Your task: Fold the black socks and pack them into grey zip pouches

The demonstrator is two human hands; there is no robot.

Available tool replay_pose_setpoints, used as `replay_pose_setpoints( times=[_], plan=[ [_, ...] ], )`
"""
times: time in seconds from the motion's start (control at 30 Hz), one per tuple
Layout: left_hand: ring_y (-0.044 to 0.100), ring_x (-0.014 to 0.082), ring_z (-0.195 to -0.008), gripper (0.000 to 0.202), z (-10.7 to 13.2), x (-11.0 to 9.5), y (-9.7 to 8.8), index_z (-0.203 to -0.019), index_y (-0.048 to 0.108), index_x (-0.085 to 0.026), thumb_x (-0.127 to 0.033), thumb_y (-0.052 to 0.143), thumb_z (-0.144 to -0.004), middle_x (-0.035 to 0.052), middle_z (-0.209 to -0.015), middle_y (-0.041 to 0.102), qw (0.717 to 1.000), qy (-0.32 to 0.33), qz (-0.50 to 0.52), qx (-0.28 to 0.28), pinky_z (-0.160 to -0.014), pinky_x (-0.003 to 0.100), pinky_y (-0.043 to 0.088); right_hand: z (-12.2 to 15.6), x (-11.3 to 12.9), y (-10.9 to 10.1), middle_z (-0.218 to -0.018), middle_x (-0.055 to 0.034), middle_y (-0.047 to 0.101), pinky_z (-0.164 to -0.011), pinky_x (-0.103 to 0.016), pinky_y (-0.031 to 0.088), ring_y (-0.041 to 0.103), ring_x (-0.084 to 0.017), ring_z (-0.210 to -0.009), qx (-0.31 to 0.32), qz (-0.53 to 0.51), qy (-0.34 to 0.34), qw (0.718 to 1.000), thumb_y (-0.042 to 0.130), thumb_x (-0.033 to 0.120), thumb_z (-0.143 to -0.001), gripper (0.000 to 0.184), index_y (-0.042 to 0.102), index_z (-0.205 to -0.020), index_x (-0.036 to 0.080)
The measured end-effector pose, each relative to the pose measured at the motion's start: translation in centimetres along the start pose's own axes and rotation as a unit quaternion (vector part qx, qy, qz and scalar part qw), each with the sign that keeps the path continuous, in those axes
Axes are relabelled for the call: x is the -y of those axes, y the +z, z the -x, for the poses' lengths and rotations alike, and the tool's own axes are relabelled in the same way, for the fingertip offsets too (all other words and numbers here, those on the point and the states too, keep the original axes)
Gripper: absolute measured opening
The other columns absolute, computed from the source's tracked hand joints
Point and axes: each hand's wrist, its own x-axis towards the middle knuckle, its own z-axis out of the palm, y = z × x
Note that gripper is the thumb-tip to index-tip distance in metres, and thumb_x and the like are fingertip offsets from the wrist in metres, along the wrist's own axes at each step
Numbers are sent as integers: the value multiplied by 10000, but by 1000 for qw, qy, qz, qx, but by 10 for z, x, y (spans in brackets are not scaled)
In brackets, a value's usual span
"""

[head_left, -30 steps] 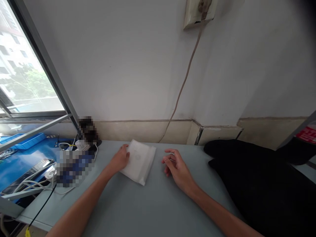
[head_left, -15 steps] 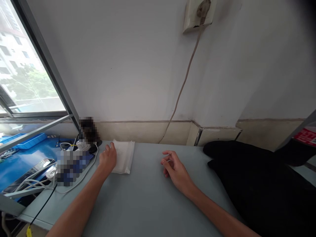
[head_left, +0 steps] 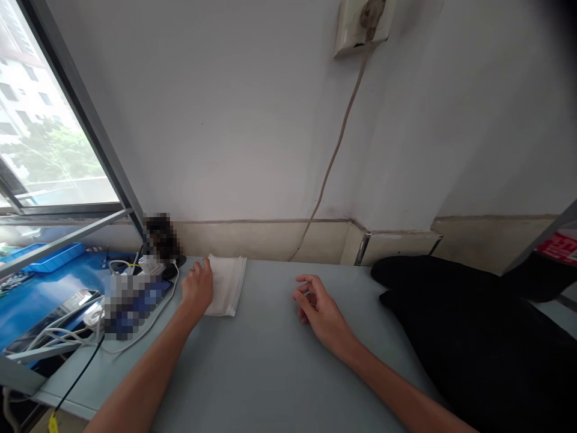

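Note:
A flat white folded packet (head_left: 228, 282) lies on the grey table (head_left: 265, 367) near the back wall, left of centre. My left hand (head_left: 197, 288) rests on the packet's left edge, fingers curled over it and thumb up. My right hand (head_left: 318, 310) lies on the table to the right, well apart from the packet, its fingers loosely curled with nothing in them.
A black cloth heap (head_left: 478, 337) covers the table's right side. White cables (head_left: 97, 322) and a blurred device sit at the left edge beside a blue surface (head_left: 40, 288). A cord (head_left: 336, 150) hangs from a wall socket (head_left: 363, 24). A window is at the left.
My left hand slid the white packet leftward and back toward the wall, turning it straighter; in the last half second it barely moved. My right hand stayed in place.

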Motion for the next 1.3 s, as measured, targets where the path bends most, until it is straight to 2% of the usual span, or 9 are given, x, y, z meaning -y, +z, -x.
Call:
replay_pose_setpoints(
  times=[0.2,0.47,0.8,0.97,1.1,1.3],
  plan=[
    [663,378,-941,416,0,-2,-1,-1275,569,-39,-97,477,-874,258,-1106,615,1000,1,-8,-5,-682,400,536,1,2,0,-1021,-17,584,-607,-324,541,597,-158,-675,4,5,-2,1000,508,606,-958,415,472,-1219,285],
    [613,345,-994,413,0,-5,-4,-1208,578,-56,-20,423,-827,228,-1118,586,999,5,-32,-10,-687,372,533,1,1,-1,-1016,-26,604,-605,-335,553,606,-164,-677,-2,-2,-7,1000,532,594,-954,402,498,-1212,287],
    [582,348,-1063,429,1,-9,-13,-1221,567,-72,15,397,-837,221,-1164,567,998,3,-53,-17,-781,404,538,2,3,-1,-1024,-20,603,-621,-340,541,603,-166,-684,2,10,-7,1000,513,581,-965,385,500,-1220,293],
    [635,362,-1021,427,0,-7,-9,-1273,550,-51,-11,454,-859,244,-1149,596,999,-4,-39,3,-736,379,537,2,3,-1,-1033,-19,593,-637,-341,547,602,-164,-692,7,23,-9,1000,488,569,-984,368,483,-1229,295],
    [683,371,-986,462,-2,-5,-3,-1333,528,-22,-37,531,-871,246,-1059,653,999,-8,-27,28,-753,383,547,2,2,-2,-1041,-18,594,-635,-343,550,604,-164,-696,8,25,-8,1000,488,556,-988,353,486,-1233,302],
    [692,354,-1014,471,-5,-3,-2,-1333,504,-22,-25,503,-862,243,-1061,662,999,-16,-24,41,-772,379,561,2,1,-1,-1052,-21,583,-637,-340,554,608,-160,-699,13,35,-7,999,473,540,-998,342,471,-1240,299]
  ],
)
